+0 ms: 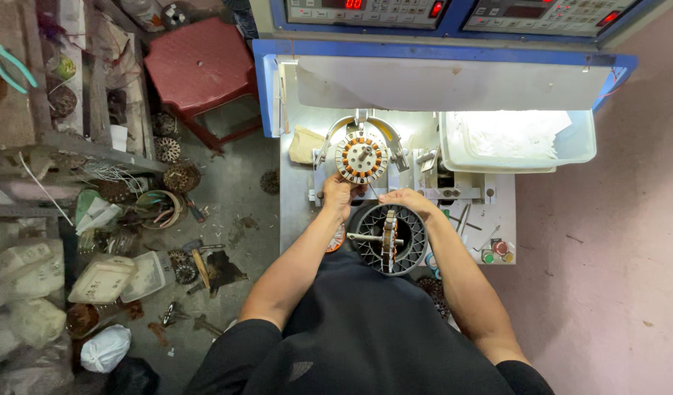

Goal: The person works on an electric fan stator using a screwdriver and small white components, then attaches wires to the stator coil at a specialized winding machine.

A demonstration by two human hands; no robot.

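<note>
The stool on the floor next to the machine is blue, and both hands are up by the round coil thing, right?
Not quite: the stool is red, as the head view shows. Both the left hand and right hand are by the round coil.

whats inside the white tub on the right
The white tub holds a heap of white paper-like pieces. Glare washes them out, and whatever lies beneath them is hidden.
</note>
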